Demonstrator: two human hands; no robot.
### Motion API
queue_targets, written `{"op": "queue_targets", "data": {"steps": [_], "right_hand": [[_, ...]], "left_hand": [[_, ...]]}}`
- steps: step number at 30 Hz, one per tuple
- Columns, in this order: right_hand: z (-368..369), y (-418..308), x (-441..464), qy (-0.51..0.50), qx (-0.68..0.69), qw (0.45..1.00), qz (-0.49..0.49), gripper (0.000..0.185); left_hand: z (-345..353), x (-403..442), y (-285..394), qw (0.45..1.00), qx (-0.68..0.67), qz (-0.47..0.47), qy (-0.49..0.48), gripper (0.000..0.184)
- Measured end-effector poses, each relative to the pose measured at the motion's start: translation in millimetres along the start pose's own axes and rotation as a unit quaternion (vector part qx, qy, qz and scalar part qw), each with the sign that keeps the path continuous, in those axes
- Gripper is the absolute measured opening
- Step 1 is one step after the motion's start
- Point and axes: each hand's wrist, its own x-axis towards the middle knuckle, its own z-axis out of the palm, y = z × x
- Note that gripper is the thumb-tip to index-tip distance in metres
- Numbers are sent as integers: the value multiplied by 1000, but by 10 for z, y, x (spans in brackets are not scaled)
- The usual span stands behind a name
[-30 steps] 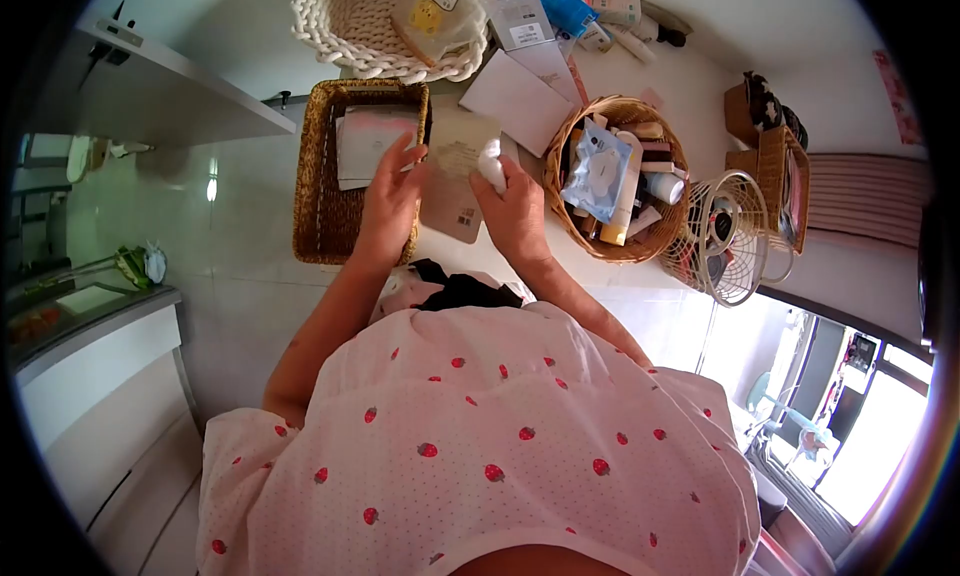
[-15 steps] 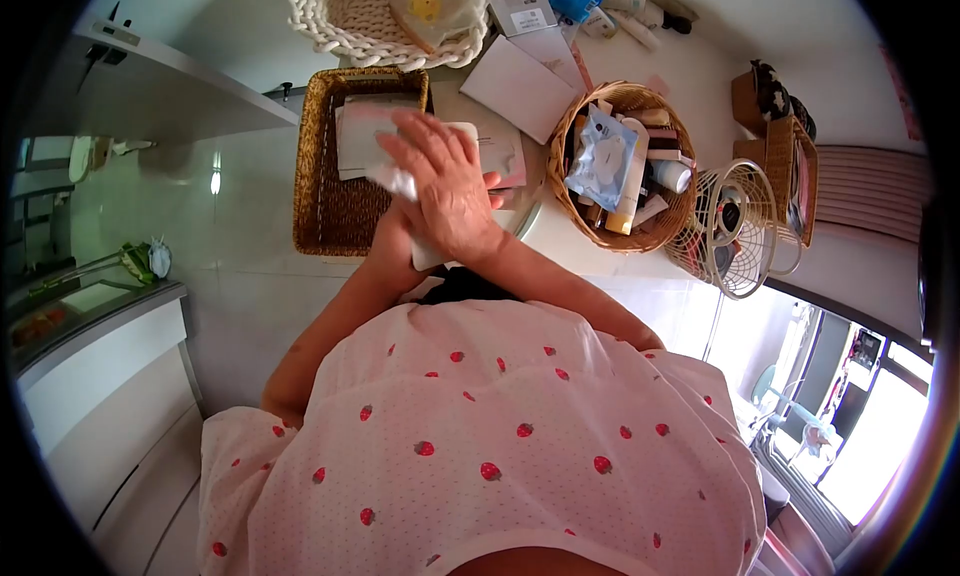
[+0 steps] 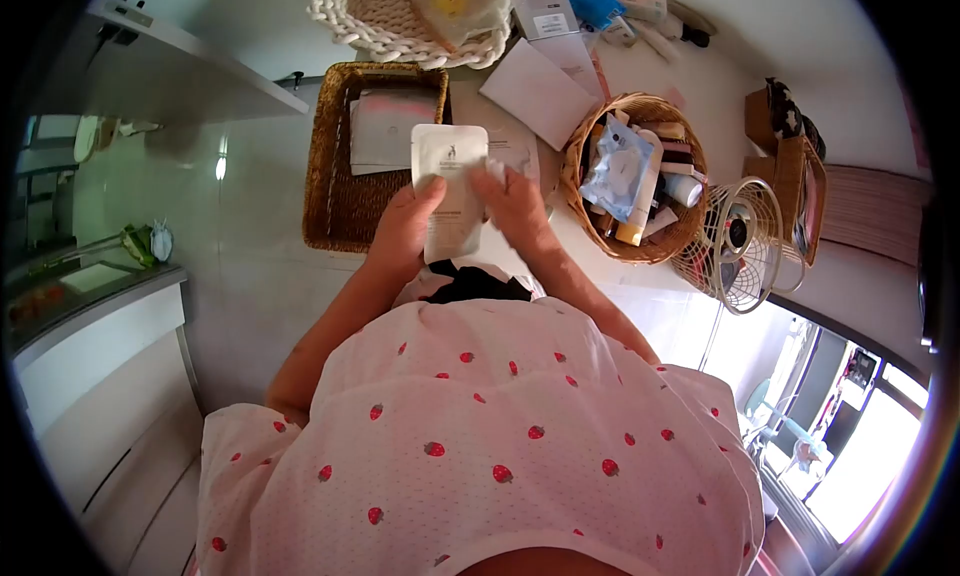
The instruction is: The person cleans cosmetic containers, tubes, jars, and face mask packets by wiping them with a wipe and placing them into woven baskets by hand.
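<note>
White packet (image 3: 458, 201), printed face upward, held in front of the person just right of the dark basket (image 3: 350, 211), which serves as landmark. From where one stands in the room, the left hand (image 3: 403, 228) pinches the packet's edge nearest the dark basket, thumb on the face, fingers hidden beneath; this edge grip presumably leaves most of the print uncovered. On the side away from the dark basket, the right hand (image 3: 515, 211) is blurred, its thumb and fingers drawn together on what seems a small white wad (image 3: 496, 166); whether they also press the packet cannot be told. Inside the dark basket, flat packets (image 3: 395, 131) lie stacked toward the far end, a position that probably keeps them flat and leaves the near end bare. Another pale packet (image 3: 517, 144) lies right of the dark basket, on the worktop (image 3: 645, 76), partly behind the hands. Farther right of the dark basket, the round basket (image 3: 574, 176) holds bottles and a blue pouch (image 3: 614, 171), crowded so that its wall likely props the taller pieces. Beyond the dark basket's far end sits the white basket (image 3: 385, 41).
</note>
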Motion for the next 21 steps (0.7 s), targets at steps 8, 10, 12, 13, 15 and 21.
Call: {"op": "queue_targets", "data": {"steps": [8, 10, 12, 13, 15, 21], "right_hand": [[-303, -43, 24, 74, -101, 992, -12, 35], [-344, -84, 46, 90, -119, 988, -28, 34], [-383, 5, 82, 118, -179, 975, -59, 39], [-395, 112, 117, 129, -208, 967, -75, 41], [-384, 364, 196, 119, -240, 961, -61, 48], [-307, 338, 227, 144, -216, 966, 9, 47]], "left_hand": [[30, 389, -176, 983, 168, 69, 29, 22], [57, 472, -177, 977, 193, 79, 50, 23], [8, 622, -240, 967, 208, 121, 88, 24], [-1, 697, -265, 951, 248, 143, 114, 24], [-3, 842, -341, 912, 326, 186, 166, 26], [51, 1058, -426, 808, 508, 243, 174, 24]]}}
